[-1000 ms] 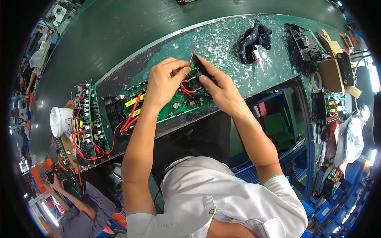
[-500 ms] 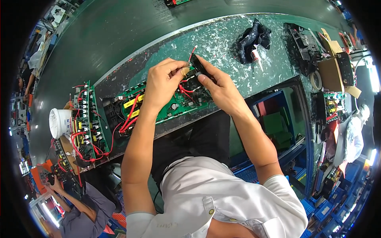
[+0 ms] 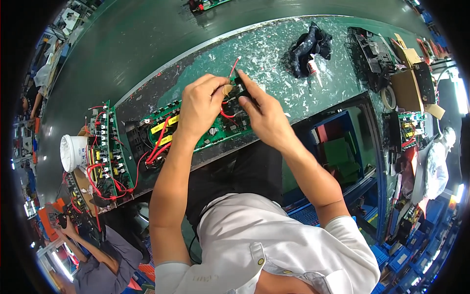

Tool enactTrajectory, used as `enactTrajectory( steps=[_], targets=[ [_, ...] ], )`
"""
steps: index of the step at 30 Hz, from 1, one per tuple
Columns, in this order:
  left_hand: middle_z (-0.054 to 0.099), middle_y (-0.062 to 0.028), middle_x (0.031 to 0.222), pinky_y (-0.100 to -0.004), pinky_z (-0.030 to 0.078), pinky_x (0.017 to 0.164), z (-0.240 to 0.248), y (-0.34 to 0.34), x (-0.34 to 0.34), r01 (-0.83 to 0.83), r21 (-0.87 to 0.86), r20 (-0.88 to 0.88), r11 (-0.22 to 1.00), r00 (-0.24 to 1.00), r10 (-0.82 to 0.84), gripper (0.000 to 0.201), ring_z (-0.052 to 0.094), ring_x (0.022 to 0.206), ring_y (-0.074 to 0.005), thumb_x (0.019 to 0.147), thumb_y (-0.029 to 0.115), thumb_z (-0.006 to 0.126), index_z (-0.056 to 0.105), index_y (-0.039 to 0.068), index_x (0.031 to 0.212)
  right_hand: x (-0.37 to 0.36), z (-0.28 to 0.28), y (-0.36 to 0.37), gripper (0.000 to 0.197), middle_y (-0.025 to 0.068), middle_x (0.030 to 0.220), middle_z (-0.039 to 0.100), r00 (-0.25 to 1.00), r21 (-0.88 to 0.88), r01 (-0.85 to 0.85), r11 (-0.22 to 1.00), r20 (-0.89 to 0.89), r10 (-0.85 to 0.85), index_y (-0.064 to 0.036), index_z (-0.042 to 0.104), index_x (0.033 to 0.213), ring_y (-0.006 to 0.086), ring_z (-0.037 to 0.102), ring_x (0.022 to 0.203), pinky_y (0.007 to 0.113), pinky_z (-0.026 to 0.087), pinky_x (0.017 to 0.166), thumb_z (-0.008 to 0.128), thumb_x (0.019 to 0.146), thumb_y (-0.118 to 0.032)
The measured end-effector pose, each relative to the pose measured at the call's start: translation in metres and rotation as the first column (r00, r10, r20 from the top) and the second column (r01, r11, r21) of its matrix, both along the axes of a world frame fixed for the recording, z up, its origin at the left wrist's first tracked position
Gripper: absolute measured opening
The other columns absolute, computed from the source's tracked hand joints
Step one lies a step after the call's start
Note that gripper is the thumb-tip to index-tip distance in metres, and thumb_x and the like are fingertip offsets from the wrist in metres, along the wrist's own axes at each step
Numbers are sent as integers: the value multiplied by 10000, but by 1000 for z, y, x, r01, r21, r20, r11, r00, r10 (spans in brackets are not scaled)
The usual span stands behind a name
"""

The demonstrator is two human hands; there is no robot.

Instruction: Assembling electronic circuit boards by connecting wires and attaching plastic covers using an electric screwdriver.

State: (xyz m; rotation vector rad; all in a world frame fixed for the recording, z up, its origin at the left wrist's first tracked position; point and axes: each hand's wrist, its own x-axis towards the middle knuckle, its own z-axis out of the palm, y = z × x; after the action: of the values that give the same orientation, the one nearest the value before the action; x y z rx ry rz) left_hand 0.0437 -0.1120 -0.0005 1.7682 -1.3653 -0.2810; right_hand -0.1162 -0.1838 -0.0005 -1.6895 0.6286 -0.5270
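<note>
Left hand (image 3: pixel 199 104) held over green circuit board (image 3: pixel 221 134), wrist nearly straight, knuckles up, thumb and forefinger curled toward black part (image 3: pixel 238 81); whether fingertips meet or pinch anything cannot be told. Right forearm slanted inward; right hand (image 3: pixel 268 115) turned on edge, grip clamped on black part, thumb on near side, fingers extended along outer side. Black part held upright above board's right end, over worktop (image 3: pixel 274 54).

Green board (image 3: pixel 221 135) with red wires (image 3: pixel 157 154) and yellow blocks (image 3: pixel 164 141); black panel (image 3: pixel 239 91). Green bench (image 3: pixel 264 55) speckled with white flecks. Black cloth (image 3: pixel 304 49), white tub (image 3: pixel 73 153), plain off-white shirt (image 3: pixel 254 220), black trousers (image 3: pixel 245 174).
</note>
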Motion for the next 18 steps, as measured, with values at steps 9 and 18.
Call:
enactTrajectory(
  steps=[9, 18],
  targets=[
    [627, -108, 1047, -267, 533, 719, 4, 5, -3, -10, -25, -278, 1000, 961, 3, 408, 646, 810, -152, 901, -8, 659, 545, -18, 1293, 0, -17, -16, 554, 225, 1319, 582, 995, 160, -27, 987, 101, 11, -39, 399, 1481, 278, 564, 1232, 363, 424, 1037, 593, 964, -79],
    [442, -178, 1265, -357, 558, 905, 9, 11, -7, 211, -162, -172, 964, 956, -238, 746, 655, 1097, -299, 870, -187, 441, 216, 70, 1533, 12, 15, -23, 151, 243, 1395, 497, 999, -498, 40, 867, 48, -18, -33, 676, 965, 445, 523, 1235, 458, 453, 994, 735, 845, -101]
  ],
)
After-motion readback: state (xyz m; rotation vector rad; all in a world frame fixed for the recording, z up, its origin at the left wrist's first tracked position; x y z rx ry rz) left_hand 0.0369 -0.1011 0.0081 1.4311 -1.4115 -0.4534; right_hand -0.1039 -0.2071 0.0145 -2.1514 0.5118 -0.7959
